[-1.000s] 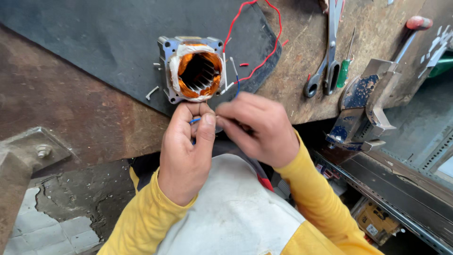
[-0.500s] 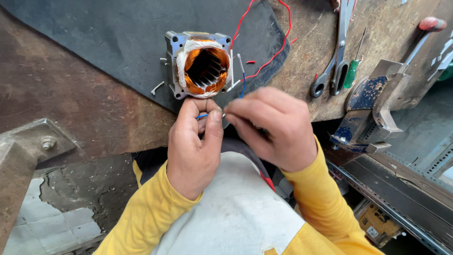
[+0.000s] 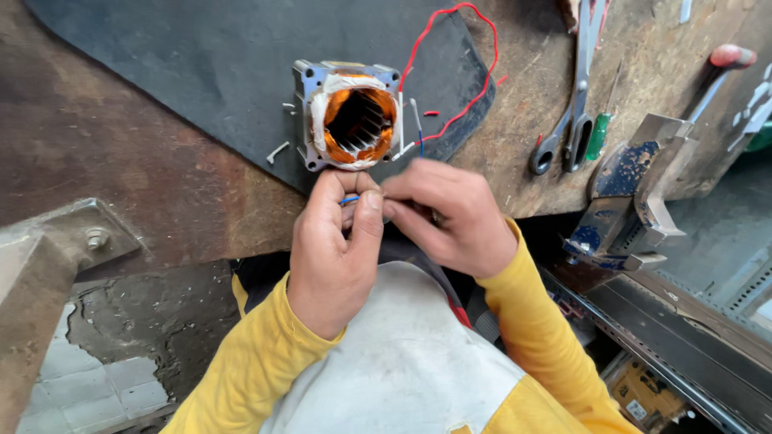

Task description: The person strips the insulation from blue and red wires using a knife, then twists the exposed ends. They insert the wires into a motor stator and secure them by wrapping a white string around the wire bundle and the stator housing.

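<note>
the left hand point(image 3: 334, 249) is curled almost shut, thumb and forefinger pinching a thin blue wire point(image 3: 349, 199) just this side of the motor stator point(image 3: 347, 116). the right hand point(image 3: 450, 215) meets it fingertip to fingertip, also closed into a pinch; what it grips is hidden between the fingers, likely the same lead or its bared end. the wire sits right at the near edge of the bench, directly below the stator and close to it.

it looks a light, limp lead, soft in its sleeve, and i judge the stripped end would fray or snap if bent hard. best held close to the tip between finger pads, as now, with slack left toward the windings. the stator itself looks heavy and stiff, a metal frame with copper coils and white wrapping that would mark easily; take it by the frame corners, not the coils.

from the stator a red wire point(image 3: 450, 72) loops away to its far right over a dark rubber mat point(image 3: 161, 72). further right of the stator lie pliers point(image 3: 572, 104), a green-handled screwdriver point(image 3: 597, 135) and a blue bench vise point(image 3: 631, 193). short white sleeve offcuts point(image 3: 277, 151) lie just left of the stator.
</note>
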